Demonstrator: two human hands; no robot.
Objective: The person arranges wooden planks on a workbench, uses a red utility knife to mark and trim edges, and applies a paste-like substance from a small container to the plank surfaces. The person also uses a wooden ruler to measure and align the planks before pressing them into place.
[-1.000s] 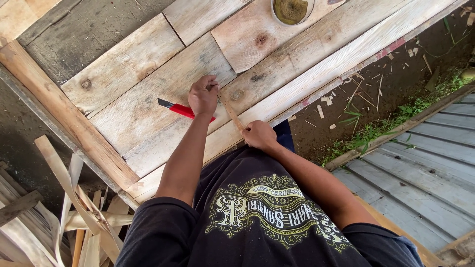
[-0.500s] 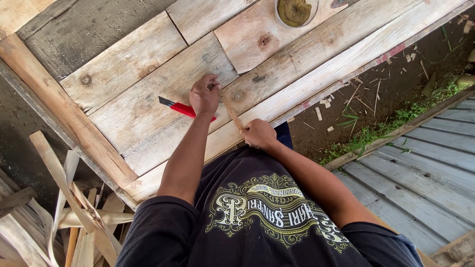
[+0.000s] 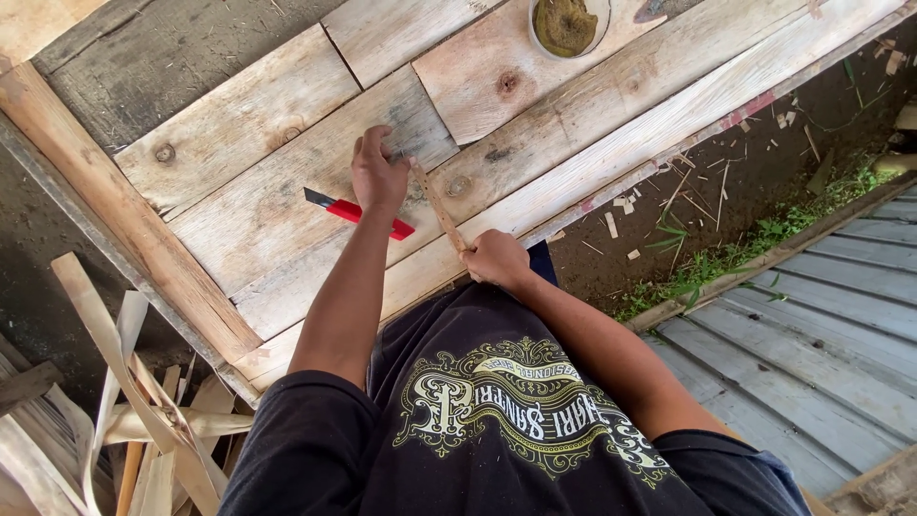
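Note:
A thin pale wooden strip [image 3: 437,205] lies across the plank table [image 3: 258,143], running from one hand to the other. My left hand [image 3: 378,175] presses down on the strip's far end with its fingers spread on the wood. At the near end, by the table's edge, my right hand [image 3: 494,258] is closed around the strip. A red utility knife with a black tip [image 3: 353,212] rests on the planks just under my left wrist, held by neither hand.
A round bowl of greenish-brown paste [image 3: 565,24] stands at the table's far side. Pale wood strips [image 3: 143,420] pile up at lower left. Bare dirt with wood chips [image 3: 735,191] and corrugated metal sheets [image 3: 812,354] lie to the right.
Both hands keep their hold on the strip; the left hand has shifted slightly along it. The view has tilted a little, nothing else has moved.

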